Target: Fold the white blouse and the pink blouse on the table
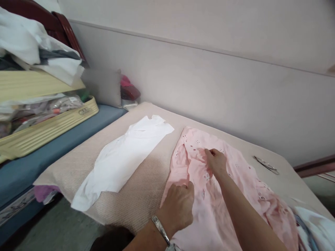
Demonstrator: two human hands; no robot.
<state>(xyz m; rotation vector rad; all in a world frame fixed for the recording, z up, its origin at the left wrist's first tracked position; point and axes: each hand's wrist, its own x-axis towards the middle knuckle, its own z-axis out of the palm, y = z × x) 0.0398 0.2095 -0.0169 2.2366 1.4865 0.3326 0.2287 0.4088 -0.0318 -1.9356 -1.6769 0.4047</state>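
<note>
A pink garment with eyelet embroidery (209,216) lies spread and wrinkled over the bed in front of me. My left hand (179,205), wearing a silver bangle (160,230), is closed on the garment's left side. Farther up the cloth, my right hand (217,162) pinches a fold between thumb and fingers. To the left of the garment, a white piece of clothing (125,153) lies flat, slanting across the woven cover. Its exact kind is unclear.
Eyeglasses (266,165) rest on the bed (285,184) to the right. An open yellow suitcase (52,123) full of clothes stands at the left, near a grey pillow (103,85). Behind the bed runs a pale wall (183,80). White cloth (318,223) fills the lower right corner.
</note>
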